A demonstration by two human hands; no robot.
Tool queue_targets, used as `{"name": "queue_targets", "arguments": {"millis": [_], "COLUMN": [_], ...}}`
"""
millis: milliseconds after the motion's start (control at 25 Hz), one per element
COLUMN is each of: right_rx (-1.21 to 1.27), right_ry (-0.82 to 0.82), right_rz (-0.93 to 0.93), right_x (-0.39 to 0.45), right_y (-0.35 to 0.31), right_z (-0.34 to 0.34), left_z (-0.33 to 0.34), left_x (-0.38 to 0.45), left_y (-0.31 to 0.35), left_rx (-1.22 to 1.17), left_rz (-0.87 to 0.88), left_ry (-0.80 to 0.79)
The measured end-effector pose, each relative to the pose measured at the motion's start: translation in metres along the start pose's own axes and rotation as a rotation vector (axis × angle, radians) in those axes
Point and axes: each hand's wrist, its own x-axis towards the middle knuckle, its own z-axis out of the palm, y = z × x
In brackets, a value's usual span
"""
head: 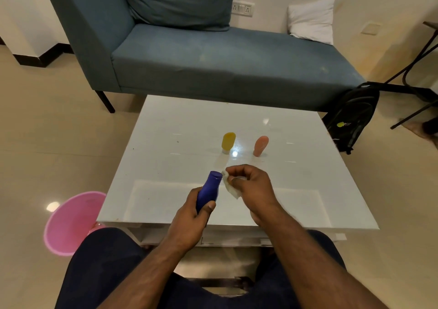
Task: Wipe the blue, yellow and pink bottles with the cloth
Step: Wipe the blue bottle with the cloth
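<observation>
My left hand [193, 211] grips the lower part of the blue bottle [209, 189], which is held tilted above the near half of the white table [180, 128]. My right hand [251, 187] is closed on a small white cloth [231, 187] that touches the bottle's upper end on its right side. The yellow bottle [228, 142] and the pink bottle [260, 145] stand on their caps side by side near the table's middle, apart from both hands.
A pink bucket [71, 223] stands on the floor at the table's near left corner. A blue sofa [213, 55] with a white pillow [311, 20] lies behind the table. A black backpack [353, 116] leans at the far right corner. My knees are under the near edge.
</observation>
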Motion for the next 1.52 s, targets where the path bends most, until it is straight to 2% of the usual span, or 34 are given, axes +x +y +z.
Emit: {"name": "queue_targets", "arguments": {"millis": [120, 240, 320, 480, 640, 800, 1000, 1080, 1200, 1360, 1520], "right_rx": [-0.001, -0.169, -0.267, -0.359, -0.522, -0.524, -0.789, -0.813, -0.809, -0.775, -0.72], "right_ry": [0.022, 0.102, 0.097, 0.102, 0.002, 0.037, -0.133, -0.144, -0.057, -0.198, -0.052], "right_rz": [-0.053, -0.196, -0.299, -0.311, -0.451, -0.402, -0.587, -0.543, -0.455, -0.577, -0.428], "right_x": [-0.009, -0.028, -0.036, -0.028, -0.032, -0.015, -0.037, -0.028, -0.018, -0.044, -0.032], "right_y": [0.009, 0.012, 0.012, 0.011, 0.016, -0.001, 0.012, 0.009, 0.001, 0.012, 0.011], "right_z": [0.014, 0.024, 0.025, 0.024, 0.029, 0.023, 0.036, 0.033, 0.033, 0.04, 0.039], "left_z": [0.002, 0.002, 0.0, 0.0, -0.001, -0.001, -0.001, -0.002, -0.001, -0.004, -0.003], "left_x": [-0.001, -0.006, -0.007, -0.005, -0.003, -0.003, -0.004, -0.004, -0.002, -0.003, 0.0], "left_y": [0.003, 0.006, 0.006, 0.007, 0.005, 0.009, 0.012, 0.013, 0.011, 0.01, 0.014], "left_rx": [-0.112, -0.214, -0.254, -0.316, -0.388, -0.459, -0.662, -0.672, -0.676, -0.682, -0.758], "left_rz": [-0.052, -0.072, -0.084, -0.13, -0.147, -0.157, -0.326, -0.34, -0.349, -0.355, -0.401], "left_ry": [-0.062, -0.098, -0.104, -0.133, -0.086, -0.114, -0.121, -0.129, -0.127, -0.098, -0.041]}}
